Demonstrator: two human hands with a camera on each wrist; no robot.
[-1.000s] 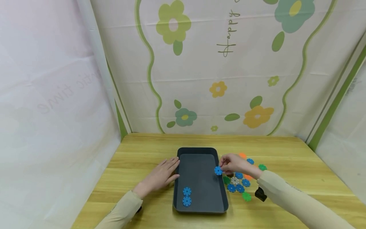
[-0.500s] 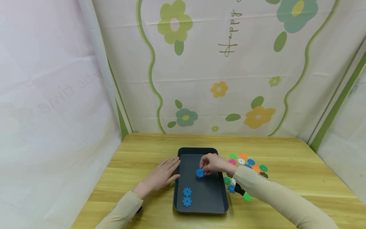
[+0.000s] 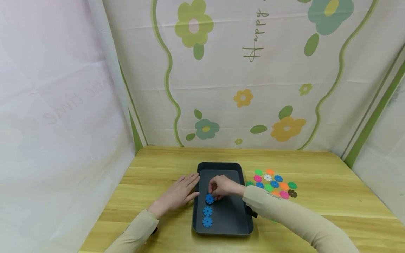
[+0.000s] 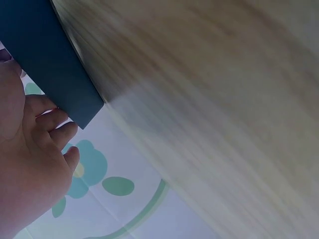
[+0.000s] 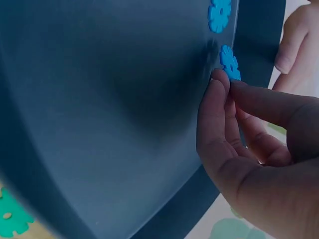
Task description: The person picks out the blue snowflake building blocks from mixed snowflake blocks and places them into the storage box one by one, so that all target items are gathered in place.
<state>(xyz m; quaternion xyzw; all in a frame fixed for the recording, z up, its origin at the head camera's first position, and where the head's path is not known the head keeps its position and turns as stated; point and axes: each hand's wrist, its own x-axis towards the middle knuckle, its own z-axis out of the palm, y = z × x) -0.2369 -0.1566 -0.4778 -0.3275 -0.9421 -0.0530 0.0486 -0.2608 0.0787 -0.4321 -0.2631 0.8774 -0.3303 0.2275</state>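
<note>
Between thumb and fingertips my right hand [image 3: 222, 186] pinches a blue notched plastic disc [image 3: 209, 199], close over the floor of a dark grey tray [image 3: 232, 225]. Two more blue discs [image 3: 207, 216] lie in a column near the tray's left wall, just below the held one. In the right wrist view the held disc [image 5: 230, 62] sticks out past the fingertips, with another blue disc [image 5: 220, 15] above it. My left hand [image 3: 177, 193] rests with its fingers extended against the tray's left rim. The left wrist view shows those fingers [image 4: 52, 122] along the tray's outer wall [image 4: 60, 69].
Right of the tray, several loose notched discs [image 3: 274, 184] in green, orange, pink, white, blue and brown lie on the wooden table [image 3: 158, 165]; my right forearm [image 3: 284, 207] covers some. A white curtain [image 3: 221, 70] with printed flowers hangs behind the table.
My right hand has carried the blue disc from the tray's right rim leftward and down to just above the two blue discs. The left hand has stayed at the left rim.
</note>
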